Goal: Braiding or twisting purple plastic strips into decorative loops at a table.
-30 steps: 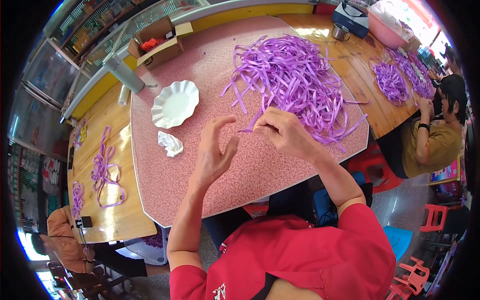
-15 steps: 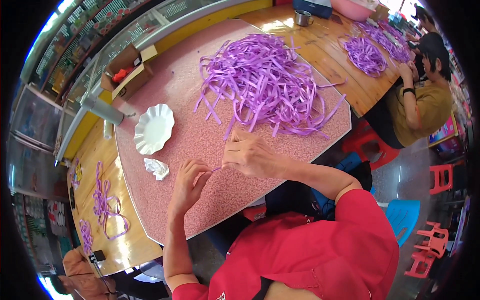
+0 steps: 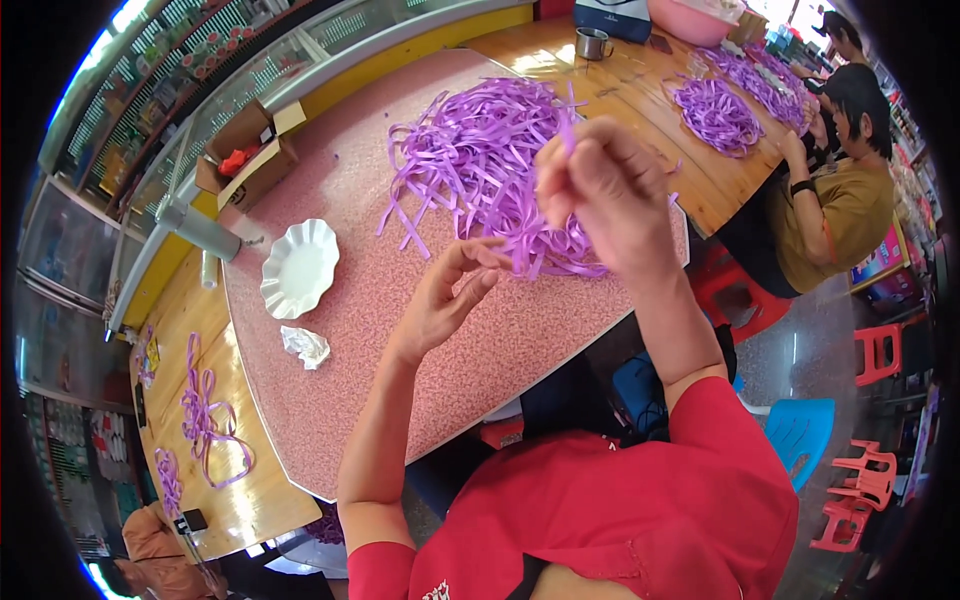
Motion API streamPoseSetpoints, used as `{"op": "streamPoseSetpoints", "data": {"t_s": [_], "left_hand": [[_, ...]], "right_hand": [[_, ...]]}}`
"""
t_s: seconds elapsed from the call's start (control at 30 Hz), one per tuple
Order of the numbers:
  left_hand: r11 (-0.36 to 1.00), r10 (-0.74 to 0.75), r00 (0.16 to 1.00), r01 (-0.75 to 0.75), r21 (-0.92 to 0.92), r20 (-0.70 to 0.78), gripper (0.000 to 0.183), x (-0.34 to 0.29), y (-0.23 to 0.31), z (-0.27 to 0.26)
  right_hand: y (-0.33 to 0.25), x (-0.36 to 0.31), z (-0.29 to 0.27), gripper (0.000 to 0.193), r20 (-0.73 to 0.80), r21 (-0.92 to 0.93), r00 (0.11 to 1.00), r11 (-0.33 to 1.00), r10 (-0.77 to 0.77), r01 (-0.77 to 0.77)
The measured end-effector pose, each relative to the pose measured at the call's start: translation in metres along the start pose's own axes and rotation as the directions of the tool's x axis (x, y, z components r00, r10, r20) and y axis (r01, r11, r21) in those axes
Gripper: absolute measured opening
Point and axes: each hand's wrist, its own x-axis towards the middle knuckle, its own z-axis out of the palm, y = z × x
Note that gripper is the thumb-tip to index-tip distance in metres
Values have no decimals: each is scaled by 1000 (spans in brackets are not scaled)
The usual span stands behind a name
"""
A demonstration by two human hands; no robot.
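Observation:
A loose heap of shiny purple ribbons covers the far part of the pink speckled tabletop. My right hand is raised over the heap's right side, slightly blurred, with its fingers closed on a purple ribbon. Only a short stretch of that ribbon shows above the fingers. Lower and to the left, my left hand hovers by the heap's near edge. Its fingers are bent, the thumb stands apart from them, and I see nothing between them.
On the pink table are a white scalloped dish and a crumpled white tissue. An open cardboard box and grey cylinder stand at the far left. More ribbons lie before a seated person at right.
Both hands have moved up and away from me toward the heap, the right one rising higher. A thin purple piece between the hands no longer shows at the left fingertips.

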Motion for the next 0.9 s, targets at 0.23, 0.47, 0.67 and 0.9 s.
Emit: {"op": "streamPoseSetpoints", "data": {"t_s": [0.23, 0.47, 0.67, 0.9], "left_hand": [[901, -238, 964, 266, -342, 121, 30, -20, 8, 8], [844, -505, 860, 472, -256, -77, 24, -89, 8, -28], [848, -527, 773, 506, -159, -353, 19, -147, 14, -65], [858, -461, 787, 513, 19, -411, 19, -134, 34, -50]], "right_hand": [[9, -14, -54, 21, -316, 6, 946, 997, 75, -77], [42, -56, -118, 17, -549, -20, 818, 977, 169, -214], [60, -80, -161, 15, -688, -3, 691, 951, 222, -309], [74, -61, -73, 62, -421, -817, 901, 475, -102, -327]]}}
